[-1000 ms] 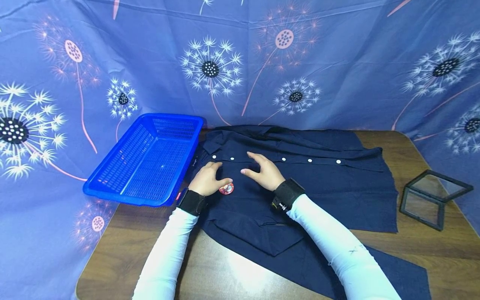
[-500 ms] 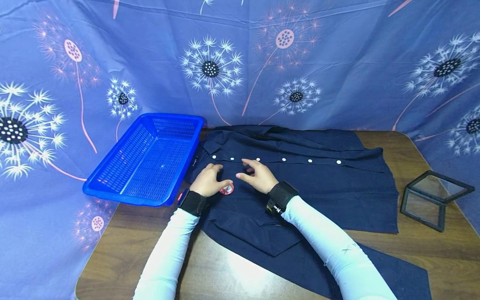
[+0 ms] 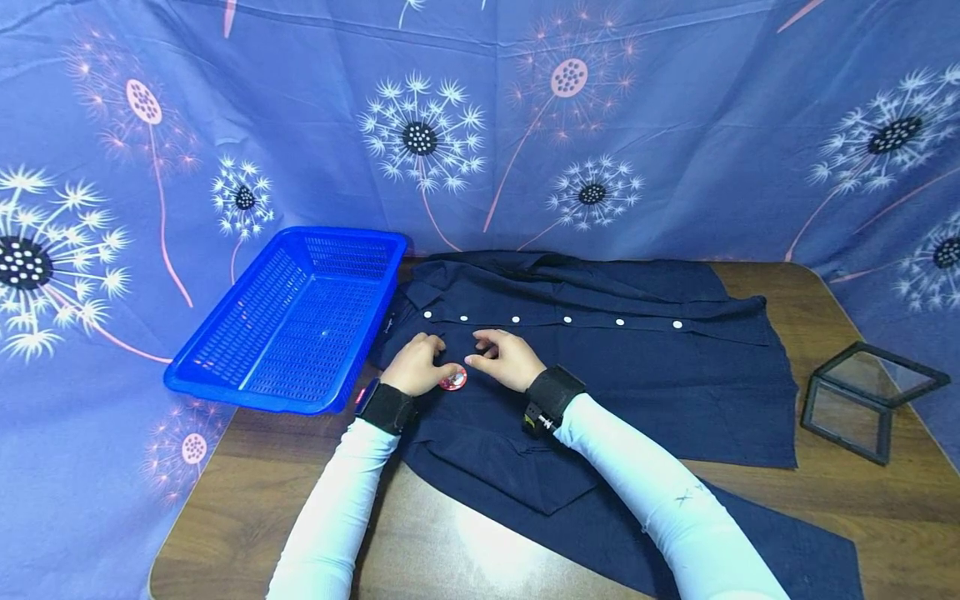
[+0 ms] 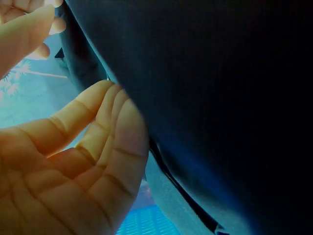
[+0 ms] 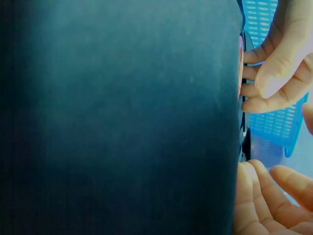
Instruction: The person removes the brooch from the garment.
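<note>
A dark navy button-up shirt [image 3: 637, 383] lies spread on the table, its row of white buttons running along the far side. On its left part sits a small round red-rimmed badge [image 3: 453, 379] with a picture on it. My left hand [image 3: 412, 364] rests on the cloth by the collar end, thumb tip at the badge's upper edge. To the right of the badge, my right hand [image 3: 507, 358] hovers low with loosely bent fingers and nothing between them. The right wrist view shows the left hand's fingertips [image 5: 252, 73] beside the badge's thin reddish edge.
A blue plastic basket [image 3: 341, 367] stands at the left, close to the shirt's collar. At the right, a black-framed clear case [image 3: 847, 414] stands unfolded on the wooden table [image 3: 262, 500]. A blue dandelion-print cloth [image 3: 480, 167] hangs behind.
My right hand has come left and down toward the badge, uncovering a shirt button, and its fingers have drawn in somewhat. The left hand has barely moved.
</note>
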{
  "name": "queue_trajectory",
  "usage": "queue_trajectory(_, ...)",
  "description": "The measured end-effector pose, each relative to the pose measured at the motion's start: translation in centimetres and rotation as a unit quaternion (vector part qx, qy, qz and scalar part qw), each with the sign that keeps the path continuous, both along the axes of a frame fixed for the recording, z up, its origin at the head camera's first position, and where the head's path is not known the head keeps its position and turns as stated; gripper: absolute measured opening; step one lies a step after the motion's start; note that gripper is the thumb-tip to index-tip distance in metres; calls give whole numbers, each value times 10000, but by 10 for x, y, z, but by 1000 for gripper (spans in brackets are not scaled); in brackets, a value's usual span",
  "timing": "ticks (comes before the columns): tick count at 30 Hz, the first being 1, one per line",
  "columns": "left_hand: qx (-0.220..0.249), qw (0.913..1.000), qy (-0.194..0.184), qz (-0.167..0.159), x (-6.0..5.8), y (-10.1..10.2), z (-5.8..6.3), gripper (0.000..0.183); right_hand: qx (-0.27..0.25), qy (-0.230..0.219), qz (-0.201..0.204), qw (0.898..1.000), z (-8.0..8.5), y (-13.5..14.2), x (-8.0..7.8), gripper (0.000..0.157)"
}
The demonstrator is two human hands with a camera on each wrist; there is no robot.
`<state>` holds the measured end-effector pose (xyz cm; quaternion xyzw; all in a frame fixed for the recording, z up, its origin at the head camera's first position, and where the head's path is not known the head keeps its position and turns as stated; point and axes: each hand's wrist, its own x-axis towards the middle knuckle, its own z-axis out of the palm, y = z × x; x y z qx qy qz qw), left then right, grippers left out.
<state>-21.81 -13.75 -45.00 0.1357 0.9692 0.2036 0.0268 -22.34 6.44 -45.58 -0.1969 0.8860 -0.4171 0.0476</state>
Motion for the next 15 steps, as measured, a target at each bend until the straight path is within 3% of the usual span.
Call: queue_trajectory(15,55,9994,42,-351,0,0,1,25,67,-252,129,9996,-4,-7,-2,45)
